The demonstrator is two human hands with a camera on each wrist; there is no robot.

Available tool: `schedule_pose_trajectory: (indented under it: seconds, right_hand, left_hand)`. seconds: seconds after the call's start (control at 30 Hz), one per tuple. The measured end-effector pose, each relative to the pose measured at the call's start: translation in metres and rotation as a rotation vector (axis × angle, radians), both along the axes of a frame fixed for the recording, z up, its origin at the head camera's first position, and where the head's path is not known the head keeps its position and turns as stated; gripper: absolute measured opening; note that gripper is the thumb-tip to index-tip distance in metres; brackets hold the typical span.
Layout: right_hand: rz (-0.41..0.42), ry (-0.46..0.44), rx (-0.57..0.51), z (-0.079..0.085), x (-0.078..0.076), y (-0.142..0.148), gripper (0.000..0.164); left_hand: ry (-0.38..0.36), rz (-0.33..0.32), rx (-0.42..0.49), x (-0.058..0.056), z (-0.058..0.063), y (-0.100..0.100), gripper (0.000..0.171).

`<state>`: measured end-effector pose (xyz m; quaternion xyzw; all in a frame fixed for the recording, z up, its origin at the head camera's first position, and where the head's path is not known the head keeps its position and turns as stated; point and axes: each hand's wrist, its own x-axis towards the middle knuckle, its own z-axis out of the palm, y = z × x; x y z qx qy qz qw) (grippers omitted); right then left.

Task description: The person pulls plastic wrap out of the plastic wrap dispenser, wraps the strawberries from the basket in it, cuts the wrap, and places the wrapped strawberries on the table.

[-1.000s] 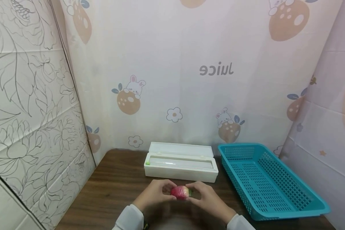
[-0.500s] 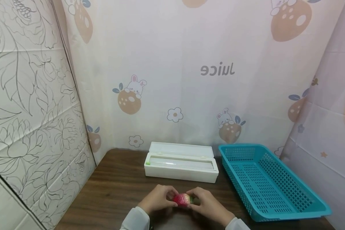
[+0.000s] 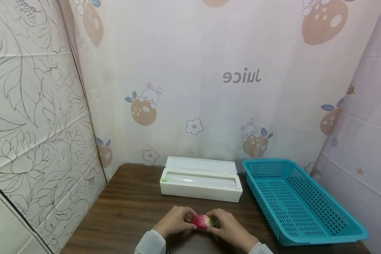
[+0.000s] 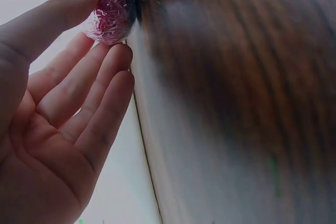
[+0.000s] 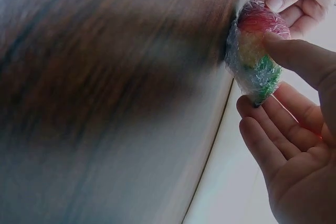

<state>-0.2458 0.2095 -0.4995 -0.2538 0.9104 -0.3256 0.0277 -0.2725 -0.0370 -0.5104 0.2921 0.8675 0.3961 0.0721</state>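
Observation:
A strawberry [image 3: 201,222] wrapped in crinkled cling film is held between both hands, low over or on the table. Its red end points left, and its pale band and green top [image 5: 265,77] point right. My left hand [image 3: 176,221] pinches the red end with thumb and fingers; in the left wrist view the thumb lies across the film [image 4: 109,11]. On the other side, my right hand [image 3: 229,227] pinches the green end, thumb on the pale band in the right wrist view. Whether the strawberry touches the tabletop is hard to tell.
Behind the hands stands a white cling film dispenser [image 3: 200,193], its lid [image 3: 200,165] raised. A turquoise perforated basket [image 3: 284,233] sits at the right of the brown wooden table [image 3: 120,211]. Printed cloth walls [image 3: 177,70] close off the back and sides.
Both hands have come down slightly toward the table with the wrapped strawberry between them, shifting a little right. In the last half second they have barely moved.

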Motion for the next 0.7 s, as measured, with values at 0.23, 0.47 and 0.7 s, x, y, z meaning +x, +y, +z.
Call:
schedule_pose_trajectory:
  seconds: [0.23,0.47,0.7]
  right_hand:
    - [0.006,-0.015,-0.03,-0.0001,-0.0019,0.0013,0.037]
    - [0.013,-0.017,-0.038,-0.003,-0.0017,0.0044,0.046]
    - [0.019,-0.027,-0.037,0.001,-0.0012,0.0073,0.047]
  left_hand:
    - [0.006,0.002,0.011,0.0012,0.0027,0.0019,0.026]
    - [-0.026,0.009,0.023,0.0021,0.0004,0.0038,0.026]
    - [-0.017,0.002,0.02,0.0025,0.005,0.0017,0.034]
